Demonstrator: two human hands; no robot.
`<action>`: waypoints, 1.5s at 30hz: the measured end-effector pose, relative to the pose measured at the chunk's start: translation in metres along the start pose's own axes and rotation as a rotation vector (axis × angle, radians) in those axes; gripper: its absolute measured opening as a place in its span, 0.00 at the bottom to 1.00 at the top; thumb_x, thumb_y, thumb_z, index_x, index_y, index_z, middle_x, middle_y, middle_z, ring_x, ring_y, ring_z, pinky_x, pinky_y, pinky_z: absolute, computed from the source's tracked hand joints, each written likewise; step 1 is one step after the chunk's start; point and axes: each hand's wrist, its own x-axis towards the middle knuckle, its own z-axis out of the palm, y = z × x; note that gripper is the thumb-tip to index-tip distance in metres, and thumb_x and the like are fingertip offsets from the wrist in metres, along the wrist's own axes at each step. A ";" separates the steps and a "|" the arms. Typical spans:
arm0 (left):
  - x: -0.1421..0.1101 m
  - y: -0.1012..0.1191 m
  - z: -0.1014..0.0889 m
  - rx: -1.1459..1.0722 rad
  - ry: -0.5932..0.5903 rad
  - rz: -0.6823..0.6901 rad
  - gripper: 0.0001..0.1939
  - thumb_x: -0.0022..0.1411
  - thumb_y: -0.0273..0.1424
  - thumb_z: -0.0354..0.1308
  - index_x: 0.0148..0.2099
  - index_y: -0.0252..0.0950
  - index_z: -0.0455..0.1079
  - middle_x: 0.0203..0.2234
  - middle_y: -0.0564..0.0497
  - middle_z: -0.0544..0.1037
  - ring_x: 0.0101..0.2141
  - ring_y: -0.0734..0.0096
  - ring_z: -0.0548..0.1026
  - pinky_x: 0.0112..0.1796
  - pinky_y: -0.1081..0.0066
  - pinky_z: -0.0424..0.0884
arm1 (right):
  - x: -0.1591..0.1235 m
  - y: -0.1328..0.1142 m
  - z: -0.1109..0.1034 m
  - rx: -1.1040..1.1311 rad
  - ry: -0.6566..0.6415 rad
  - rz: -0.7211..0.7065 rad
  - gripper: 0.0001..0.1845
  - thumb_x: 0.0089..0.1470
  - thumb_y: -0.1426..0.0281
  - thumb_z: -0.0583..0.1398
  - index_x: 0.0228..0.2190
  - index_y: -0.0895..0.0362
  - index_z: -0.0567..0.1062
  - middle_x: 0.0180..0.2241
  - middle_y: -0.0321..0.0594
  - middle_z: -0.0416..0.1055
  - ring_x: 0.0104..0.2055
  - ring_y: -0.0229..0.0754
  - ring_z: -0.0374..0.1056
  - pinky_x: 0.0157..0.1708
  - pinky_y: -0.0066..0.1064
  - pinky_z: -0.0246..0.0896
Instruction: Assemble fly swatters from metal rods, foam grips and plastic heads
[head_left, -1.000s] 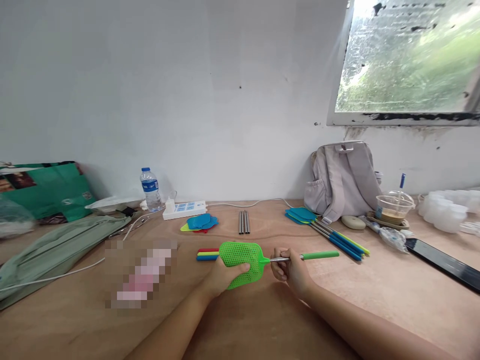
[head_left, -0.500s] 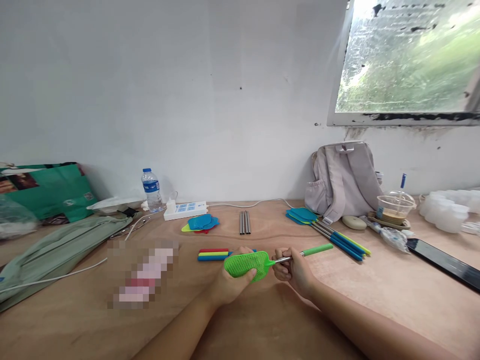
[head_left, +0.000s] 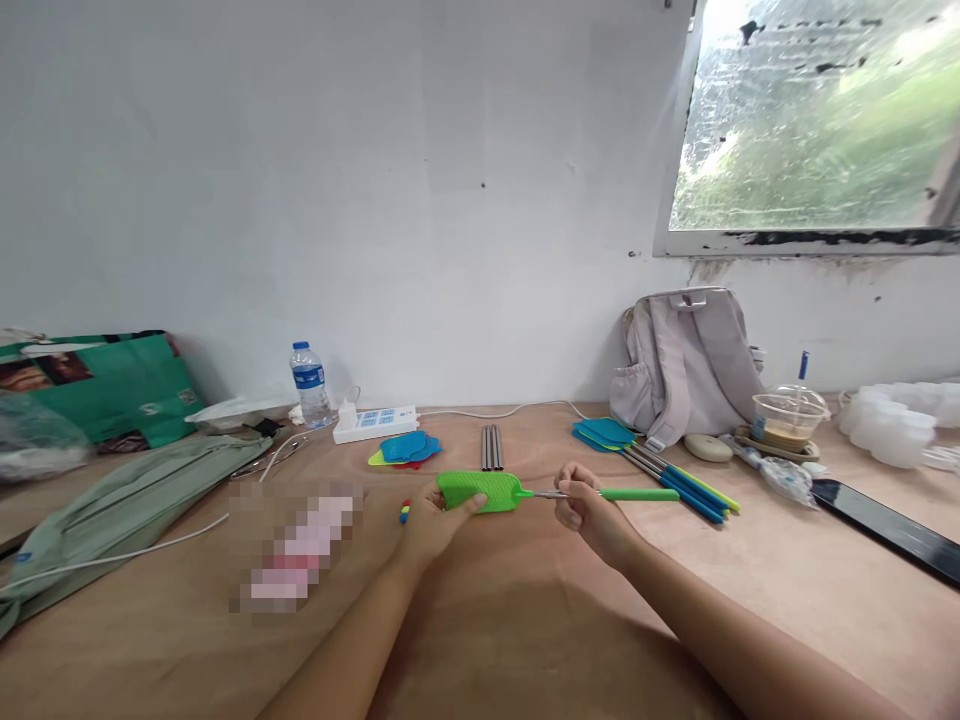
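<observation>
A bright green plastic fly swatter (head_left: 504, 492) is hanging level in front of the person, seemingly just above the brown, wood-toned table (head_left: 495, 640). Its long axis is running from left to right: the perforated head (head_left: 472, 490) is pointing left, a thin silver metal rod (head_left: 541, 494) is crossing the middle, and a smooth green handle (head_left: 639, 494) is reaching out to the right.

Both hands are touching it. The left hand (head_left: 435, 515) is nearer the head, its grip closing with the thumb on the mesh and the fingers mostly hidden beneath. The right hand (head_left: 592, 508) is nearer the handle, its grip curling snugly around the rod just short of the green part. The swatter is thus lying straight between the two grips.

Just behind the left hand, red, yellow and blue rod-shaped ends (head_left: 405, 511) are peeking out. Farther back, three silver metal tubes (head_left: 492, 447) are lying side by side, pointing toward the wall. To their left, flat blue, yellow and red plastic pieces (head_left: 405, 449) are overlapping in a pile. To the right, blue-headed swatters with blue and yellow handles (head_left: 679, 486) are resting near a pale grey fabric backpack (head_left: 694, 350).
</observation>
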 end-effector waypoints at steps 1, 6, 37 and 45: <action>0.004 -0.003 -0.004 -0.060 0.042 -0.010 0.13 0.38 0.33 0.67 0.29 0.35 0.72 0.27 0.51 0.79 0.30 0.67 0.75 0.33 0.69 0.71 | 0.001 -0.004 -0.002 0.020 0.036 -0.051 0.10 0.39 0.73 0.61 0.21 0.55 0.62 0.16 0.25 0.55 0.12 0.26 0.44 0.14 0.22 0.36; 0.016 -0.015 -0.016 -0.269 0.147 -0.032 0.16 0.38 0.31 0.68 0.32 0.33 0.72 0.27 0.51 0.79 0.29 0.70 0.76 0.34 0.70 0.72 | 0.011 -0.018 -0.024 -0.030 0.123 -0.188 0.15 0.38 0.70 0.65 0.21 0.55 0.61 0.18 0.26 0.56 0.16 0.27 0.49 0.16 0.22 0.42; 0.013 -0.027 -0.012 0.846 0.020 0.166 0.12 0.45 0.24 0.52 0.34 0.40 0.71 0.36 0.50 0.66 0.42 0.61 0.65 0.46 0.60 0.59 | 0.003 -0.079 -0.174 -1.982 0.856 -0.026 0.14 0.43 0.67 0.55 0.33 0.52 0.76 0.34 0.42 0.74 0.39 0.52 0.66 0.40 0.45 0.49; 0.010 -0.030 -0.009 1.183 -0.136 0.186 0.18 0.53 0.32 0.51 0.46 0.43 0.70 0.51 0.45 0.63 0.51 0.49 0.57 0.49 0.53 0.53 | 0.020 -0.029 -0.104 -1.730 0.254 -0.564 0.11 0.47 0.71 0.52 0.31 0.54 0.73 0.31 0.42 0.72 0.36 0.45 0.65 0.37 0.35 0.54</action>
